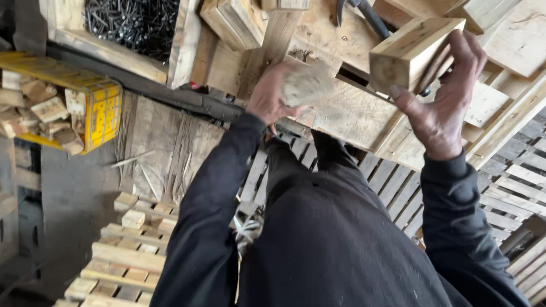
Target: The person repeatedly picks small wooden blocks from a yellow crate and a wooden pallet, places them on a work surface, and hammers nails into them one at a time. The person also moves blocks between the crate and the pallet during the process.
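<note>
My right hand [441,108] wraps a pale, square-cut wooden block [412,51], thumb under its end and fingers curled over the far side, held above the rough plank workbench [352,116]. My left hand [273,96] closes round a smaller, blurred pale wooden chunk [307,84] near the bench's front edge. At the bench's back left corner an open wooden box [74,34] is full of dark nails [133,23]. Lower left, a yellow metal bin [105,102] holds a heap of short wooden offcuts [40,111]. A dark hammer head [364,14] lies behind the block.
</note>
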`<action>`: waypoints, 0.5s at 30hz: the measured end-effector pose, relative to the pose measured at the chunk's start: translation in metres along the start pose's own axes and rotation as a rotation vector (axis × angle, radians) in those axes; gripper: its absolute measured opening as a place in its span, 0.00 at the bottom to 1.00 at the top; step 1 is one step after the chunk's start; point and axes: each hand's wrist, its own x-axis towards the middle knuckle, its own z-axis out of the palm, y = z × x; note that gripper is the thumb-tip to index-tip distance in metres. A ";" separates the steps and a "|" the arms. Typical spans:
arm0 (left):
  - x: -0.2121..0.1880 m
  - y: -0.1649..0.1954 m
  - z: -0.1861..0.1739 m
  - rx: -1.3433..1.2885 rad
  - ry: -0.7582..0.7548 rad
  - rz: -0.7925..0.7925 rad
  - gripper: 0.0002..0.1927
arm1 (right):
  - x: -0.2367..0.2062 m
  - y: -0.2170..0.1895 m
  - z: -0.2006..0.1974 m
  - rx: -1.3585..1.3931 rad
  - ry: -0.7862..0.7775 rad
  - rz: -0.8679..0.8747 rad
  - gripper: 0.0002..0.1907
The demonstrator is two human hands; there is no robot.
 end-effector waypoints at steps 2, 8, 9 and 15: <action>-0.032 0.017 -0.009 -0.299 0.384 -0.197 0.56 | -0.006 -0.011 0.003 -0.089 0.045 -0.105 0.49; -0.121 0.053 -0.072 -0.821 1.170 -0.273 0.68 | -0.031 -0.026 0.123 -0.250 -0.125 -0.287 0.49; -0.138 0.063 -0.074 -0.849 1.205 -0.299 0.69 | -0.034 -0.022 0.156 -0.291 -0.402 -0.021 0.51; -0.142 0.106 -0.034 -0.326 1.045 -0.371 0.52 | -0.054 0.022 0.184 -0.311 -0.421 -0.168 0.52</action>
